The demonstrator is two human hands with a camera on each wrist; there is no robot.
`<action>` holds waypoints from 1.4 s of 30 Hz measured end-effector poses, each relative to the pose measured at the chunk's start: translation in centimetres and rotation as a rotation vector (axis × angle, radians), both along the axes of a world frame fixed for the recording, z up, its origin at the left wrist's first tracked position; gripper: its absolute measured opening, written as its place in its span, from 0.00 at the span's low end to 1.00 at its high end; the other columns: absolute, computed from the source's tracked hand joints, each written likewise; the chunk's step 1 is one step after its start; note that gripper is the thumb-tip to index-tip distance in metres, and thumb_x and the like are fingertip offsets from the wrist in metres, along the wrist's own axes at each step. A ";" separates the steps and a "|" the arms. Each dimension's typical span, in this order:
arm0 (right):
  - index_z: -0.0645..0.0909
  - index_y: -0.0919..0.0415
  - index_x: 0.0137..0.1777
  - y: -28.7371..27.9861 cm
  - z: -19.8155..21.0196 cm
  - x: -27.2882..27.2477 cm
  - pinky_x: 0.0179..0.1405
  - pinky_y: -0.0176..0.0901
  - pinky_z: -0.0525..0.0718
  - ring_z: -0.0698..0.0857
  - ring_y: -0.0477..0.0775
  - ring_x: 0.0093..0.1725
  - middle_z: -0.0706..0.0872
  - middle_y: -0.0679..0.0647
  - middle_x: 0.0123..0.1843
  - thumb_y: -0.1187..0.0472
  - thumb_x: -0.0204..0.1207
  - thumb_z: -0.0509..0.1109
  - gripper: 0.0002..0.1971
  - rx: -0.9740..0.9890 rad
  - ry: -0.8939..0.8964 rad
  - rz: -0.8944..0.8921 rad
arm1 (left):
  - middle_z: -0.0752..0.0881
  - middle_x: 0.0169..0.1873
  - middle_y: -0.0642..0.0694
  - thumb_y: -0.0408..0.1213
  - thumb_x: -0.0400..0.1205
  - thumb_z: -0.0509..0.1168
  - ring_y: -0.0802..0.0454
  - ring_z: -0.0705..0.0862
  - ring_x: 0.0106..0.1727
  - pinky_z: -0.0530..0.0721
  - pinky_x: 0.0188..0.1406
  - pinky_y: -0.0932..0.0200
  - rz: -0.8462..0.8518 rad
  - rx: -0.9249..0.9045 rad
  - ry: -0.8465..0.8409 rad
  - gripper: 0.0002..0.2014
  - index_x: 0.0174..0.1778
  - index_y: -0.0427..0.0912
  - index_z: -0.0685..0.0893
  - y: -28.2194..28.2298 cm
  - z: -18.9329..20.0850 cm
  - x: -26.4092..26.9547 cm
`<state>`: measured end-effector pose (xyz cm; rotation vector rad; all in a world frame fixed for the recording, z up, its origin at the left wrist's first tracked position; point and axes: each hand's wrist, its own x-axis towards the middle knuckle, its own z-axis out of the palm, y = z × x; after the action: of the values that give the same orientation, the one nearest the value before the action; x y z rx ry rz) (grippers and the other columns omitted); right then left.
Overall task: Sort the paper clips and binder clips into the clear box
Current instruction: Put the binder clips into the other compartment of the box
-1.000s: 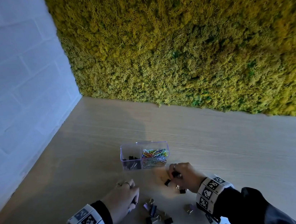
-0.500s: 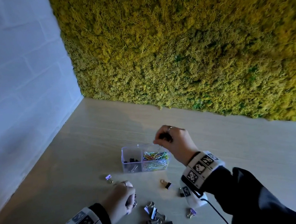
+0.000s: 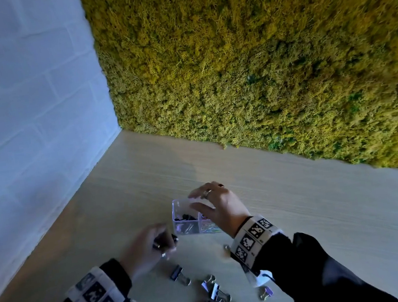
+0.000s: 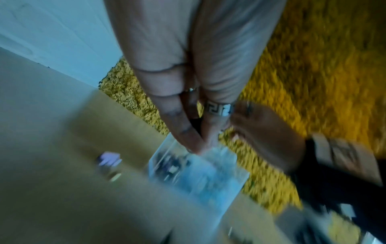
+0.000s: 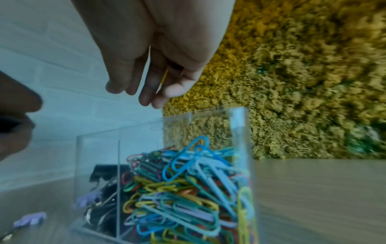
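Note:
The clear box stands on the wooden table. Its left compartment holds binder clips, its right one coloured paper clips. My right hand hovers just above the box with fingers loosely spread and nothing in them; the right wrist view shows its fingertips over the rim. My left hand pinches a black binder clip just left of the box. The left wrist view is blurred, with that hand's fingers pressed together over the box.
Several loose binder clips lie on the table near my wrists, one black, one purple. Another purple clip lies left of the box. A moss wall rises behind, a white brick wall on the left.
My right hand rose from the table with a black clip to above the box and now holds nothing. My left hand moved from the loose clips toward the box with a clip.

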<state>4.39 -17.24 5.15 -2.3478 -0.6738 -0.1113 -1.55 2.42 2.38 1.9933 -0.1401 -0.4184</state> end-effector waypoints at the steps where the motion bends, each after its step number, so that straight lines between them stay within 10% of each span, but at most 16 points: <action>1: 0.83 0.53 0.55 -0.7 -0.2 -0.2 0.55 0.52 0.82 0.81 0.52 0.56 0.87 0.50 0.55 0.44 0.70 0.63 0.19 -0.035 -0.064 -0.026 | 0.86 0.24 0.51 0.15 0.69 0.65 0.53 0.82 0.32 0.78 0.33 0.61 0.055 -0.063 -0.031 0.19 0.25 0.47 0.79 -0.1 0.7 0.4; 8: 0.54 0.49 0.78 -3.9 -1.0 -0.7 0.75 0.59 0.53 0.52 0.49 0.75 0.63 0.45 0.78 0.43 0.68 0.70 0.41 -0.577 0.101 -0.112 | 0.90 0.45 0.47 0.22 0.71 0.70 0.78 0.82 0.37 0.73 0.34 0.84 0.026 0.112 -0.428 0.17 0.49 0.47 0.80 -3.1 3.9 4.2; 11: 0.52 0.46 0.79 -3.9 -1.1 -0.6 0.73 0.58 0.54 0.55 0.51 0.77 0.64 0.46 0.77 0.44 0.70 0.69 0.40 -0.594 0.127 -0.119 | 0.88 0.47 0.39 0.11 0.70 0.60 0.59 0.87 0.40 0.74 0.27 0.78 0.005 0.226 -0.401 0.23 0.54 0.39 0.81 -4.3 3.1 4.9; 14: 0.48 0.43 0.79 -4.1 -0.8 -0.6 0.73 0.60 0.55 0.56 0.54 0.78 0.62 0.47 0.78 0.43 0.71 0.67 0.40 -0.630 0.150 -0.114 | 0.86 0.42 0.45 0.12 0.66 0.63 0.49 0.86 0.44 0.86 0.44 0.54 -0.008 0.222 -0.366 0.26 0.53 0.43 0.82 -4.2 1.9 5.3; 18: 0.61 0.46 0.76 -5.4 0.1 -0.9 0.70 0.57 0.62 0.63 0.54 0.75 0.66 0.49 0.75 0.39 0.68 0.68 0.36 -0.456 0.086 -0.179 | 0.84 0.40 0.57 0.24 0.66 0.75 0.64 0.76 0.39 0.79 0.40 0.61 -0.016 0.304 -0.502 0.21 0.51 0.47 0.83 -2.9 1.7 4.8; 21: 0.80 0.55 0.52 -7.1 0.1 -1.8 0.52 0.45 0.77 0.81 0.50 0.51 0.81 0.50 0.52 0.41 0.71 0.61 0.19 -0.014 -0.156 -0.280 | 0.83 0.40 0.54 0.29 0.68 0.75 0.71 0.77 0.39 0.75 0.40 0.76 0.126 0.235 -0.600 0.14 0.48 0.43 0.83 -0.2 1.9 4.4; 24: 0.81 0.57 0.40 -8.4 -1.2 -2.9 0.38 0.40 0.81 0.78 0.38 0.35 0.82 0.48 0.40 0.36 0.72 0.54 0.25 0.065 -0.005 -0.201 | 0.80 0.40 0.46 0.28 0.72 0.71 0.52 0.81 0.40 0.81 0.43 0.61 0.328 0.279 -0.479 0.12 0.47 0.44 0.78 2.6 0.8 3.8; 28: 0.77 0.49 0.65 -8.6 -4.1 -4.0 0.68 0.41 0.71 0.74 0.45 0.64 0.76 0.48 0.68 0.22 0.62 0.36 0.46 -0.351 0.283 0.116 | 0.74 0.66 0.37 0.47 0.77 0.65 0.42 0.76 0.65 0.75 0.62 0.50 0.083 0.494 0.129 0.28 0.70 0.41 0.67 3.0 -1.2 2.9; 30: 0.72 0.44 0.70 -8.6 -5.3 -4.3 0.74 0.46 0.66 0.68 0.50 0.71 0.70 0.45 0.74 0.21 0.57 0.30 0.50 -0.496 0.346 0.172 | 0.71 0.69 0.39 0.56 0.72 0.67 0.46 0.74 0.67 0.74 0.67 0.50 -0.022 0.499 0.160 0.34 0.71 0.44 0.66 1.9 -1.5 2.1; 33: 0.73 0.44 0.68 -8.7 -5.1 -5.0 0.72 0.52 0.68 0.67 0.52 0.67 0.70 0.45 0.71 0.22 0.62 0.48 0.40 -0.529 0.407 0.182 | 0.71 0.58 0.50 0.80 0.48 0.60 0.52 0.76 0.58 0.77 0.63 0.52 -0.172 0.458 0.135 0.50 0.62 0.54 0.70 0.4 -2.2 0.9; 36: 0.73 0.45 0.66 -9.9 -4.1 -6.4 0.66 0.40 0.69 0.64 0.42 0.60 0.66 0.39 0.64 0.41 0.61 0.76 0.32 -0.492 0.508 0.236 | 0.65 0.51 0.56 0.82 0.37 0.59 0.53 0.72 0.60 0.74 0.63 0.56 -0.277 0.451 0.097 0.47 0.51 0.66 0.68 -0.4 -3.3 0.0; 42: 0.79 0.50 0.59 -11.0 -4.8 -8.1 0.56 0.34 0.67 0.67 0.45 0.55 0.69 0.42 0.60 0.51 0.61 0.78 0.25 -0.464 0.414 0.180 | 0.65 0.58 0.54 0.49 0.62 0.78 0.58 0.66 0.57 0.65 0.47 0.64 -0.432 0.604 -0.106 0.35 0.64 0.56 0.73 -1.5 -2.3 -0.9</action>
<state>-3.73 -28.26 0.36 -2.6057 -0.7533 0.6581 -2.40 0.89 0.06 2.5850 -0.5745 -0.6905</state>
